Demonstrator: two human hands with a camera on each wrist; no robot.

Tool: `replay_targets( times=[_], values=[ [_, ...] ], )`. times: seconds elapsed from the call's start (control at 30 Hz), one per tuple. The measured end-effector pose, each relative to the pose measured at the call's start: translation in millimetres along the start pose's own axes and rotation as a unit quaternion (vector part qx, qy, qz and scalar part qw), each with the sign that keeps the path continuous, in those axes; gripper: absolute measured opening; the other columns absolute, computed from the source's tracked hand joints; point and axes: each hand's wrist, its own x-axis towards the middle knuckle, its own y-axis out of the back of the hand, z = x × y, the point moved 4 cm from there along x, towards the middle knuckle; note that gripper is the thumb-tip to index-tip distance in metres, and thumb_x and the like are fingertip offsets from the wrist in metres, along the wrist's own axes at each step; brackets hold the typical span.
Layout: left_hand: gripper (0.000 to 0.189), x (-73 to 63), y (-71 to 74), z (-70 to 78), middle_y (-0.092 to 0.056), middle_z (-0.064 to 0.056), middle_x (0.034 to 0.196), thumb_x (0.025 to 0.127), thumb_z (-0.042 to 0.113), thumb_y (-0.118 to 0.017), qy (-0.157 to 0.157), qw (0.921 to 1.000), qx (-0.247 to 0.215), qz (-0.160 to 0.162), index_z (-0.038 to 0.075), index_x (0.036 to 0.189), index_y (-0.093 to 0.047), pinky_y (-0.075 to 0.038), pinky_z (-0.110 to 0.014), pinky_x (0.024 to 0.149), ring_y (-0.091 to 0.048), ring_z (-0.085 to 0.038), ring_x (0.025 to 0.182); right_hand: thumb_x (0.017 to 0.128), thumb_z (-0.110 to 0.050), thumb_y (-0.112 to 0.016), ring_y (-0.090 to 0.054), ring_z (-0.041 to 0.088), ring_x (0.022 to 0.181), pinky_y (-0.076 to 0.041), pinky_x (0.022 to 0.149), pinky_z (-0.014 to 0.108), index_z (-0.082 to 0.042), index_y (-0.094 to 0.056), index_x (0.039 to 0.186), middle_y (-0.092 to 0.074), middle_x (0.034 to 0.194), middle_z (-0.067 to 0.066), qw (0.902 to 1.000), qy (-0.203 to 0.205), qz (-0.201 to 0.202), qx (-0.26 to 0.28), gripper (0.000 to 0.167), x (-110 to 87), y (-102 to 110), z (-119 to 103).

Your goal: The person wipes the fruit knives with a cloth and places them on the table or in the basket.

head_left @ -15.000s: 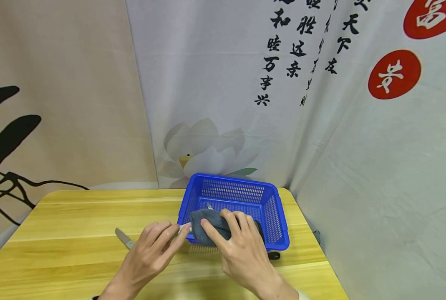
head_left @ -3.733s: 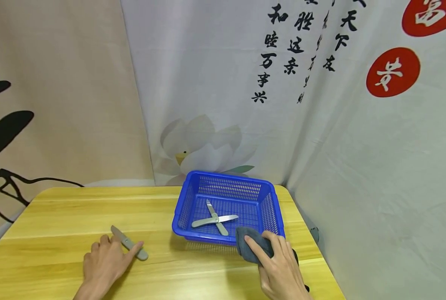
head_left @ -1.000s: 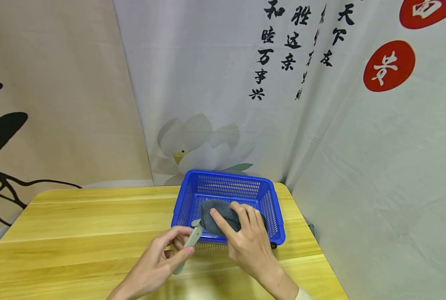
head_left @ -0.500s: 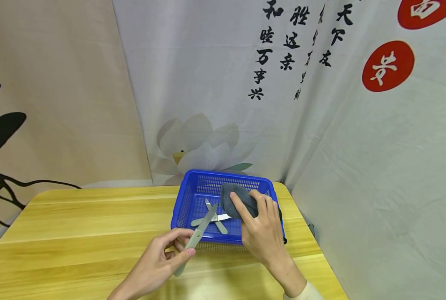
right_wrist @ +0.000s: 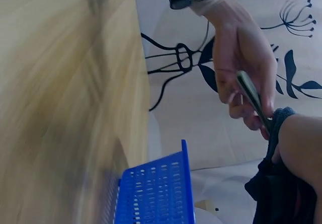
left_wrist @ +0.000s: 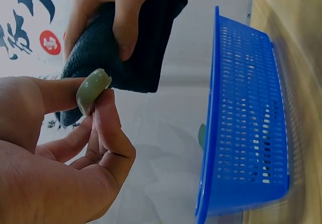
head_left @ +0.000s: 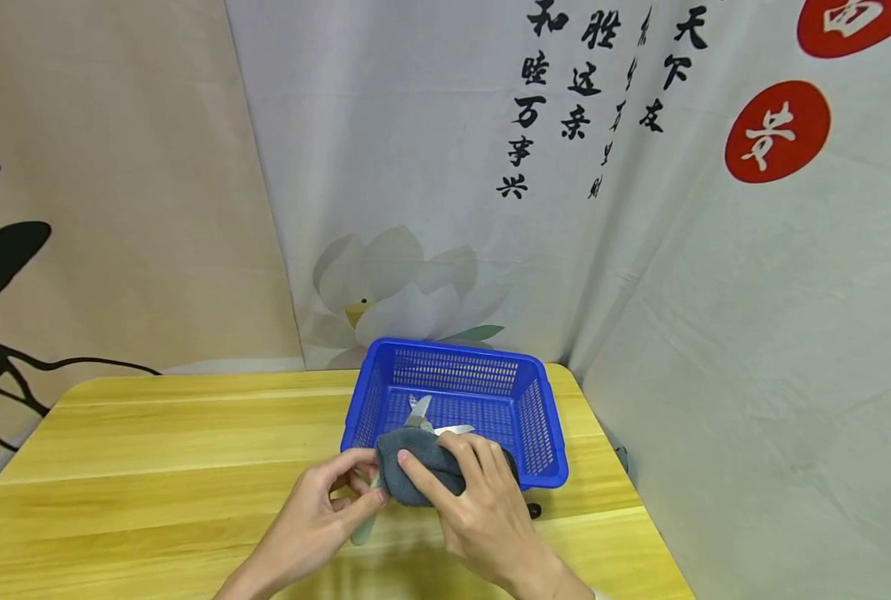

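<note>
As the left hand (head_left: 313,512) angles in over the bench (head_left: 175,467), its fingers pinch a knife (head_left: 364,530) by the smooth, pale green handle, its rounded end jutting back toward the person. And here's the right hand (head_left: 490,508), arched over from the other side, fingers gripping a dark grey-blue cloth (head_left: 422,447) that covers the knife beyond the handle, up beside the blue basket's (head_left: 460,371) near rim.

We lost part of the knife (head_left: 363,532) in the left hand (head_left: 321,510) behind the grey cloth (head_left: 413,441) — and in the right wrist view, the bottom edge cropped the blue basket (right_wrist: 160,191) and the tabletop (right_wrist: 55,128) looked blurred.
</note>
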Motion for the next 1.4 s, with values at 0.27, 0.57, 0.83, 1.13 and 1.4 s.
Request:
replay_targets(
  times=[0.27,0.57,0.83,1.13,1.4],
  values=[
    [0.034,-1.4,1.4,-1.5,-0.069,-0.016,0.114,0.110,0.015,-0.075,0.004,0.9998,-0.010,-0.015,0.003,0.141,-0.070,-0.065,-0.027,0.076,-0.068,-0.011,0.097,0.109,-0.013,-0.043,-0.062,0.031,0.116,-0.057,0.095,0.045,-0.029,-0.065,0.159,-0.065,0.137,0.018,0.9999,0.001,-0.009,-0.014,0.057,-0.2,-5.0,-4.0],
    [0.037,-3.9,3.4,-3.0,-0.069,-0.021,0.119,0.110,0.016,-0.074,-0.010,0.9993,-0.015,-0.031,0.002,0.144,-0.069,-0.064,-0.027,0.074,-0.068,-0.010,0.098,0.111,-0.013,-0.038,-0.060,0.032,0.114,-0.056,0.092,0.046,-0.028,-0.064,0.160,-0.066,0.136,0.018,0.9992,-0.014,-0.010,-0.037,0.058,0.2,-9.4,7.7],
    [0.042,-6.0,5.3,-3.5,-0.067,-0.019,0.121,0.111,0.017,-0.073,-0.002,0.9989,-0.012,-0.045,0.001,0.149,-0.067,-0.065,-0.027,0.076,-0.067,-0.010,0.100,0.112,-0.013,-0.038,-0.059,0.033,0.110,-0.055,0.090,0.048,-0.028,-0.066,0.158,-0.066,0.134,0.020,0.9986,-0.037,-0.001,-0.039,0.056,2.5,-11.4,24.4],
    [0.042,-7.2,4.2,-4.9,-0.070,-0.014,0.116,0.113,0.016,-0.070,-0.017,0.9981,-0.014,-0.058,0.001,0.151,-0.066,-0.065,-0.027,0.078,-0.067,-0.006,0.102,0.109,-0.013,-0.045,-0.059,0.036,0.113,-0.056,0.092,0.052,-0.027,-0.067,0.157,-0.065,0.134,0.023,0.9976,-0.052,0.003,-0.045,0.055,4.7,-11.3,41.9],
    [0.039,-9.3,3.3,-7.7,-0.070,-0.017,0.114,0.111,0.013,-0.073,-0.006,0.9979,-0.031,-0.056,0.000,0.147,-0.068,-0.067,-0.028,0.076,-0.069,-0.008,0.098,0.098,-0.005,-0.054,-0.061,0.043,0.114,-0.056,0.093,0.055,-0.024,-0.068,0.156,-0.064,0.135,0.027,0.9948,-0.088,0.015,-0.050,0.063,7.2,-4.5,58.2]
  ],
)
